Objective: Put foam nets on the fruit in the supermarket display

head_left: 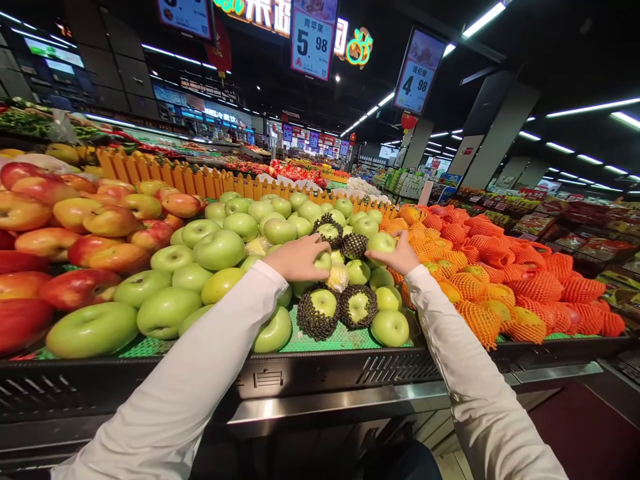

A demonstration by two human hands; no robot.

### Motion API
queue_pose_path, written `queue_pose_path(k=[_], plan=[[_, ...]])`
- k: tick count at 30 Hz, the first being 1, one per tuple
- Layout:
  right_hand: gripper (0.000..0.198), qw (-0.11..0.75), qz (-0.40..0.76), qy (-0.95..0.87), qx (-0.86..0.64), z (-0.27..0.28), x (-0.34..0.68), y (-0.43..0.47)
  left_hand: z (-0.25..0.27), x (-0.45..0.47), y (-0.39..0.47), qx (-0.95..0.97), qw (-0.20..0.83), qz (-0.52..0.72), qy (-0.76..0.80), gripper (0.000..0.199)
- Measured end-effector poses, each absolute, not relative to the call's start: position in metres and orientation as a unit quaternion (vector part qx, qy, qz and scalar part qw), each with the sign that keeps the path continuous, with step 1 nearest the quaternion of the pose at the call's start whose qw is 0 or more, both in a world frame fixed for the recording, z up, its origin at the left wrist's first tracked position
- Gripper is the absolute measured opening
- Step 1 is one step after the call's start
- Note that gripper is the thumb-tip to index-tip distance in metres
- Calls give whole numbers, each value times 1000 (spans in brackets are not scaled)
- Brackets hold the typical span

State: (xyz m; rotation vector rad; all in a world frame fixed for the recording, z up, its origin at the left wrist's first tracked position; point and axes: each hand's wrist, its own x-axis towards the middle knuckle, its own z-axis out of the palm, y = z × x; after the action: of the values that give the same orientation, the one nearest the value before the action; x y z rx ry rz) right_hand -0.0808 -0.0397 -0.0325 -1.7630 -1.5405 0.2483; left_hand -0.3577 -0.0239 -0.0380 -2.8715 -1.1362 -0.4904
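Green apples [219, 249] are heaped on a green mat in a black display tray [320, 365]. My left hand [303, 258] curls over a green apple [323, 262] in the middle of the heap, its fingers wrapped around the far side. At the heap's right edge, my right hand [400, 255] grips another green apple [381, 243] between thumb and fingers. Around the hands sit apples in black foam nets, such as a netted apple [358, 307] at the front and a black net [354, 245] between the hands. A clear-wrapped yellowish fruit [338, 276] lies beside my left hand.
Red-yellow apples [107, 230] fill the left side. Fruit in orange foam nets [480, 303] and red foam nets [537, 287] lies to the right. A low orange picket fence [170, 180] runs behind the heap. Price signs [313, 40] hang overhead. A metal rail [340, 403] edges the stand.
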Motion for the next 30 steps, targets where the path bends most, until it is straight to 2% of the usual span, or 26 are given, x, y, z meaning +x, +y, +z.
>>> queue_pose_path(k=[2,4,6,13,16,18,20,22,24,27,30], plan=[[88,305,114,-634,-701,-40,-76,-39,-37,-361,-22,-914,23,-159,-372,53],[81,273,123,-663,-686,-45,-71,-42,-37,-363,-20,-910,40,-160,-381,51],[79,257,81,-684,-678,-47,-68,-45,-37,-364,-19,-906,53,-163,-387,51],[97,201,-34,-783,-588,-55,-73,-61,-38,-361,-20,-919,41,-202,-335,43],[76,190,-71,-827,-524,-59,-77,-71,-37,-359,-22,-924,35,-208,-320,41],[66,227,-61,-824,-515,-60,-75,-73,-37,-358,-23,-927,34,-206,-311,41],[66,328,-28,-779,-534,-57,-70,-74,-37,-357,-24,-929,38,-203,-307,41],[68,455,48,-692,-559,-51,-69,-73,-37,-355,-26,-928,44,-219,-299,44],[71,534,169,-597,-575,-43,-74,-73,-36,-353,-31,-923,42,-262,-278,54],[72,550,327,-527,-559,-31,-103,-77,-34,-348,-39,-912,16,-335,-236,80],[69,529,387,-551,-517,-29,-141,-81,-35,-345,-43,-906,13,-367,-209,92]])
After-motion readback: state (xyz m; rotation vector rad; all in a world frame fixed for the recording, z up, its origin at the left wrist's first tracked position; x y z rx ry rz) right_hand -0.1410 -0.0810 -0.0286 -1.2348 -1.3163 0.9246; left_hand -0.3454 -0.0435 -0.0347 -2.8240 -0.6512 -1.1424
